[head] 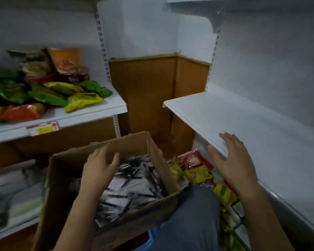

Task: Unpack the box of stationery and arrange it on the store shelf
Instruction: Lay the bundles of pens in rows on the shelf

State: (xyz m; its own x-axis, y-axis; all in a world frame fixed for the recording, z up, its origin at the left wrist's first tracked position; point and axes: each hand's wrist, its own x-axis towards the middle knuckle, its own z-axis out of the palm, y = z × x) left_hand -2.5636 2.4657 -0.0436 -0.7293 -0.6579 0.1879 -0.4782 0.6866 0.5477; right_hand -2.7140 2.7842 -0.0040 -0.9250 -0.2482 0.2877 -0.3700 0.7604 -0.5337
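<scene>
An open cardboard box (62,171) sits low in front of me, filled with several clear packets of black pens (134,183). My left hand (100,165) hovers over the box with fingers spread and relaxed, holding nothing. My right hand (230,158) is open, its fingers lying flat on the front edge of the bare white shelf (243,120) at the right.
The left shelf (91,113) carries green, yellow and red snack bags (49,95). Red and yellow packets (198,171) lie below the right shelf. My knee (192,214) in grey trousers is beside the box. A brown wooden corner panel (149,91) stands behind.
</scene>
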